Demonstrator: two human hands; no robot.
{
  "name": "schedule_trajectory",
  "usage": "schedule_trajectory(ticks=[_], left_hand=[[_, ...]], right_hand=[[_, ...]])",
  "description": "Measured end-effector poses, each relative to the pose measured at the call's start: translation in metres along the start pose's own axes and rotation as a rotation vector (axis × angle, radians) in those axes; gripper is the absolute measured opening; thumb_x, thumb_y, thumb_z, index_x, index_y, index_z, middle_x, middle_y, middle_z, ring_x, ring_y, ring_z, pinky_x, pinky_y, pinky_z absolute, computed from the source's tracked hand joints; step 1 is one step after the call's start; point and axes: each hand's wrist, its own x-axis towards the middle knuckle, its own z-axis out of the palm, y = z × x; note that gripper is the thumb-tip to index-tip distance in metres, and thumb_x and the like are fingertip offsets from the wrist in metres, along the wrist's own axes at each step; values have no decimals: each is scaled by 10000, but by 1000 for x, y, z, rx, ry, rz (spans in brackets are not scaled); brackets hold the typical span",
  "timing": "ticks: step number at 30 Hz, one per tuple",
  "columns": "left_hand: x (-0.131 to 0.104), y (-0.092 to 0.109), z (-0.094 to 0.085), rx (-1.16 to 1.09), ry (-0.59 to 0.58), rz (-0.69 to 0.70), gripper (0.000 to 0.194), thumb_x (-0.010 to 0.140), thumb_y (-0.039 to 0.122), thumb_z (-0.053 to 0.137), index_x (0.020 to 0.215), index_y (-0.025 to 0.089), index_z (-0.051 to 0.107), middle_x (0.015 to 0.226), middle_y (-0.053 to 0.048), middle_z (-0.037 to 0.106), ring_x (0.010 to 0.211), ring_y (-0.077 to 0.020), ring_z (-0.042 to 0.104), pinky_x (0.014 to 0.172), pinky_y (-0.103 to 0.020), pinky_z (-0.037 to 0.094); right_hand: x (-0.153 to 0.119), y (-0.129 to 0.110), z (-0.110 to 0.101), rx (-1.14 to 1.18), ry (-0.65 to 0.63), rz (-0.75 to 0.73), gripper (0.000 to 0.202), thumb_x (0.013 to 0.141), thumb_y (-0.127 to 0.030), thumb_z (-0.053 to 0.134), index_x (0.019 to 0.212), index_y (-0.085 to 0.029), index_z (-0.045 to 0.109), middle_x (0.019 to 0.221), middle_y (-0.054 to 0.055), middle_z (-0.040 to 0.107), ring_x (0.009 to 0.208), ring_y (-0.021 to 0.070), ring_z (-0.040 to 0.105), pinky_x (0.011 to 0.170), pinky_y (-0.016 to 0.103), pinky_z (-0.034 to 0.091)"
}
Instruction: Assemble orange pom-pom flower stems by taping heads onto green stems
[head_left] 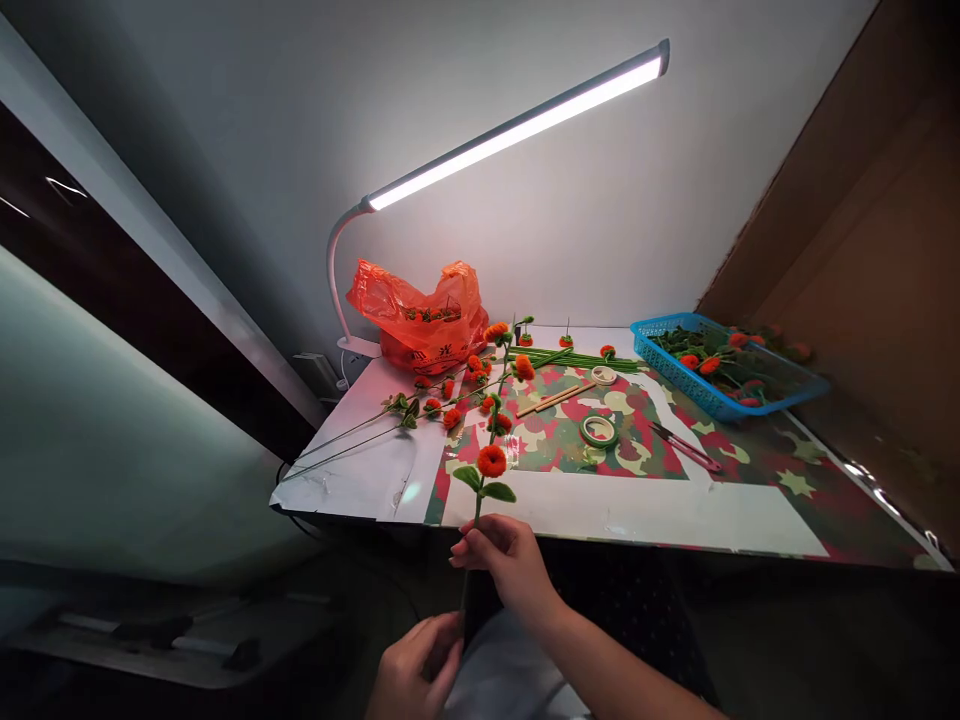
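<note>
A long artificial flower stem [491, 461] with fuzzy orange blooms and green leaves stands upright before me, over the table's front edge. Just below its lowest leaves, the fingers of my right hand [514, 560] pinch the stem. Lower down, my left hand [421, 660] is closed around the stem's bottom part, which is dim and partly hidden by the fingers. Behind it on the table lie more finished flower stems [450, 418], pointing to the lower left. A roll of green tape [599, 431] rests to the right of the held stem.
An orange plastic bag [420, 320] with flowers inside stands at the back left, by a lit desk lamp [517, 125]. At the right is a blue basket [720, 405] of flowers. Scissors [686, 447], thin sticks [555, 399], a white tape roll [604, 375] and green rods [577, 359] lie on the table.
</note>
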Motion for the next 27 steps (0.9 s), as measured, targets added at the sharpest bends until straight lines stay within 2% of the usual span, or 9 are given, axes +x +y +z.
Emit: schedule_trajectory(ticks=[3,5,14,18,20,22,23,25,27], left_hand=[[2,8,5,36,33,-91,265,723,275,610,983,258,661,623,-9,636,560,-178,595,569,-254,476],[4,13,7,65,25,-124,231,713,271,605,934,245,664,592,-3,612,549,-179,580,554,-257,452],[9,35,8,24,-92,-222,198,688,259,616,875,192,607,534,29,563,503,-143,496,510,-233,373],[10,36,7,55,-148,-243,267,680,242,618,940,189,592,604,18,622,525,-148,522,538,-242,386],[12,38,0,42,-174,-238,501,610,227,686,1096,203,566,773,-15,685,689,-190,606,662,-273,447],[18,46,-13,12,-198,-206,727,522,216,758,1210,229,524,998,-56,685,922,-239,610,833,-323,448],[22,51,-21,-7,-220,-185,748,514,227,772,1220,239,527,1073,-69,667,992,-253,591,885,-345,435],[33,66,-36,-44,-232,-146,593,607,286,732,1176,239,571,1103,-78,657,1007,-250,589,908,-368,437],[45,80,-48,-61,-155,-123,459,698,341,668,1136,225,598,1079,-87,664,968,-242,605,878,-372,463]], right_hand=[[-2,0,-2,-29,-9,-34,361,692,-466,693,797,-126,631,655,59,689,602,178,665,667,339,521],[-4,0,-3,-55,-6,-59,346,715,-461,674,810,-131,630,653,54,685,611,177,663,675,339,520],[-9,-3,-8,-86,-56,-64,316,773,-441,614,848,-134,617,659,41,663,597,159,643,675,337,520],[-11,-3,-10,-107,-45,-76,287,780,-417,610,847,-139,626,651,35,652,596,156,632,658,326,515],[-14,-4,-11,-145,-33,-105,257,795,-397,596,856,-150,635,654,30,650,602,153,626,648,313,510],[-16,-6,-11,-187,-31,-145,232,817,-379,573,868,-163,641,649,20,645,599,145,615,639,298,502],[-17,-8,-11,-200,-37,-160,224,826,-372,562,872,-167,641,640,14,640,592,140,608,636,292,498],[-18,-11,-11,-203,-52,-169,223,833,-369,551,874,-169,640,627,7,631,579,131,600,623,281,493],[-18,-14,-9,-165,-57,-148,238,822,-385,562,872,-163,632,629,4,625,564,126,600,610,278,497]])
